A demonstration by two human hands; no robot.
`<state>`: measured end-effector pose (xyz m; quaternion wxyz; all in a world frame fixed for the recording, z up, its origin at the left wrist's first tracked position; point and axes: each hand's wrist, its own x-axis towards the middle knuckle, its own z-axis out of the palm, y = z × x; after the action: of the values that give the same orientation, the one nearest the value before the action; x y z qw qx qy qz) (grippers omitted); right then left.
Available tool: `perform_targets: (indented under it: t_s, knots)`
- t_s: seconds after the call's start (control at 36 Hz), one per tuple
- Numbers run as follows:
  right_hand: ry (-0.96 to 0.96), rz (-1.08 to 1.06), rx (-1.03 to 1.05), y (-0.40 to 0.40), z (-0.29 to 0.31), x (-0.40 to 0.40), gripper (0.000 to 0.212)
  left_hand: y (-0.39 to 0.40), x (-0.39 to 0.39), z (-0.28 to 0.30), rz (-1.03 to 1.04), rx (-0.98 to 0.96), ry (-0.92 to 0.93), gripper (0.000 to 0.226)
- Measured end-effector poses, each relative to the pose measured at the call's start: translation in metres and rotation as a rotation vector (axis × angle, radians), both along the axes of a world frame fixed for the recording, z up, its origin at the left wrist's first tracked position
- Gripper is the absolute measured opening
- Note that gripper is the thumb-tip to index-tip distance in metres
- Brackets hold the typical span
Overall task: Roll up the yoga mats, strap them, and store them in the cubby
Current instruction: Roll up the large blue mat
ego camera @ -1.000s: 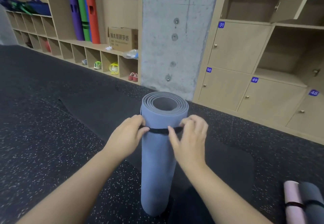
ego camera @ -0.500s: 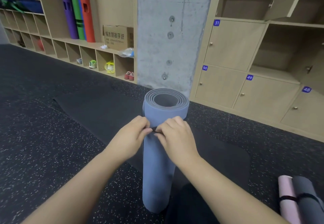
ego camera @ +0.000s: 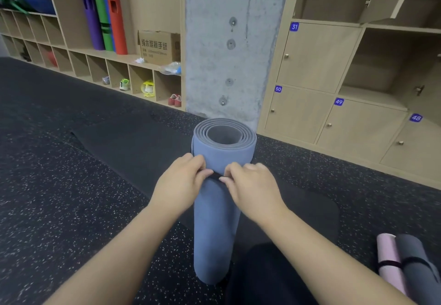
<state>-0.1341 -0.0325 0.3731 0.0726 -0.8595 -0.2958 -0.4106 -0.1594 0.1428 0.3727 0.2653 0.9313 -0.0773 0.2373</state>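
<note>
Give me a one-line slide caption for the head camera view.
Both hands, left hand and right hand, fasten a black strap around an upright rolled blue mat.

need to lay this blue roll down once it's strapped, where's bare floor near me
Bare speckled floor lies left of the left hand, bordered by the flat dark mat and the shoe cubbies. Another strip runs between that mat and the numbered lockers. It is crowded lower right, where the pink roll and grey roll lie.

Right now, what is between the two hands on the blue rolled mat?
In the head view, a short stretch of black strap shows between the left hand and right hand, across the blue rolled yoga mat.
</note>
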Motion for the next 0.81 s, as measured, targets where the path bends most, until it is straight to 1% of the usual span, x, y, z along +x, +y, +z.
perform_targets:
  t_s: [0.03,0.08,0.19,0.25,0.42,0.47,0.56,0.58,0.67,0.75,0.81]
  knots:
    - [0.024,0.017,-0.001,-0.004,0.002,0.002,0.023,-0.001,0.0,0.0,0.001,-0.005,0.002,0.025]
    - [0.058,0.02,0.016,-0.014,0.007,0.005,0.028,-0.003,0.001,-0.001,-0.002,-0.012,0.013,0.025]
    - [0.047,-0.061,-0.041,-0.037,0.008,0.016,0.05,-0.004,0.001,-0.002,0.008,-0.03,0.027,0.024]
    - [0.077,-0.049,-0.056,-0.049,0.006,0.023,0.055,-0.002,0.002,-0.001,0.025,-0.053,0.039,0.023]
    - [0.113,0.103,-0.037,-0.061,0.008,0.033,0.054,0.0,0.002,-0.002,0.059,-0.088,0.053,0.024]
    - [0.125,0.103,-0.036,-0.061,0.005,0.035,0.057,0.0,0.003,-0.003,0.08,-0.101,0.06,0.024]
    - [0.187,0.079,0.001,-0.063,0.001,0.041,0.071,0.004,0.005,-0.003,0.107,-0.123,0.071,0.025]
    - [0.215,0.075,0.017,-0.064,-0.001,0.044,0.072,0.006,0.005,-0.004,0.113,-0.127,0.076,0.025]
    - [0.291,0.07,0.071,-0.066,-0.005,0.049,0.064,0.013,0.007,-0.007,0.112,-0.115,0.082,0.029]
    - [0.405,0.061,0.129,-0.06,-0.004,0.048,0.068,0.017,0.009,-0.008,0.1,-0.1,0.078,0.03]
    - [0.432,0.052,0.126,-0.057,-0.003,0.048,0.068,0.019,0.01,-0.008,0.101,-0.11,0.08,0.029]
